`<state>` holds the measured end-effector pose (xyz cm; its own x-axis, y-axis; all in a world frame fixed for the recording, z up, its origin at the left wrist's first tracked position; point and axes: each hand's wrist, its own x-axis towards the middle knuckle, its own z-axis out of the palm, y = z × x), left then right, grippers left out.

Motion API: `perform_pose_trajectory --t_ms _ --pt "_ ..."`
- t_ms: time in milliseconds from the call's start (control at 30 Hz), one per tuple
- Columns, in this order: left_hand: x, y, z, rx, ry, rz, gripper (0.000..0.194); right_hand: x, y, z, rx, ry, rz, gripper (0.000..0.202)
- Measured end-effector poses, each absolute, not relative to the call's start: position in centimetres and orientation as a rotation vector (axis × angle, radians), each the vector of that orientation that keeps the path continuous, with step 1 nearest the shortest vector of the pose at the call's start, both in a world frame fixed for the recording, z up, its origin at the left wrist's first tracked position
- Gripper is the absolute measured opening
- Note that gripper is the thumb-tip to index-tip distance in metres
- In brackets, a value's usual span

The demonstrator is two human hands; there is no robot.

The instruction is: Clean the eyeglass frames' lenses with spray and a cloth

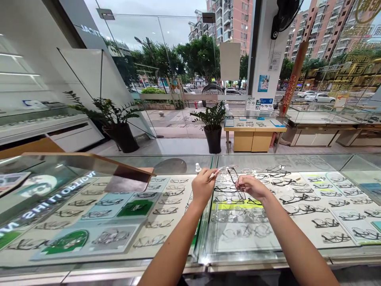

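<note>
Fingers of the right hand [250, 186] are closed in a pinch on a thin dark pair of glasses [241, 192], held up above the glass counter [256, 256], close to its far edge and just right of the metal seam [204, 242] between two cases. The left hand [202, 186] grips a slim pale item [212, 174]; from my end of the link I can't tell whether it is part of the same glasses or something separate.

What worries me is the fine frame: uneven pull between the hands could bend an arm or hinge, and a loose pinch could let it drop and scratch the glass. The rows of frames [306, 208] below blend with it, so I could easily misjudge its height.

A small white bottle [198, 167] stands just beyond the left hand, where a sideways sweep of the knuckles might knock it over. Off to the left, a wood-edged board [131, 182] hides some of the displayed frames from me. Past the far edge I see a potted plant [213, 137] and a low display table [251, 141], both clear of the hands
</note>
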<state>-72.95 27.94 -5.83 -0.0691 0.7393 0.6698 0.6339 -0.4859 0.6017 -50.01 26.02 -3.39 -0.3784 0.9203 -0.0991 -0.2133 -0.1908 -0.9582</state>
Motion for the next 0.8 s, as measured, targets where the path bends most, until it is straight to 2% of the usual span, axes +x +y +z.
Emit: perform_pose_trajectory --t_ms 267,433,533,633,800 --pt "-72.6 27.5 -5.5 2.063 1.509 1.679 0.030 -49.8 25.7 -3.1 -0.746 -1.004 1.776 0.043" --pt "-70.7 26.7 -6.5 2.363 1.102 1.298 0.034 -49.7 25.6 -3.2 -0.640 -0.934 1.758 0.042" --pt "-70.2 26.6 -7.0 2.453 1.026 1.142 0.029 -49.9 25.4 -3.1 -0.615 -0.937 1.768 0.042" --pt "-70.4 26.9 -7.2 2.414 1.075 1.157 0.021 -50.0 25.3 -2.9 -0.591 -0.939 1.747 0.042" --pt "-70.6 26.8 -6.9 2.305 1.101 1.288 0.022 -50.0 25.4 -2.8 -0.581 -0.922 1.637 0.038"
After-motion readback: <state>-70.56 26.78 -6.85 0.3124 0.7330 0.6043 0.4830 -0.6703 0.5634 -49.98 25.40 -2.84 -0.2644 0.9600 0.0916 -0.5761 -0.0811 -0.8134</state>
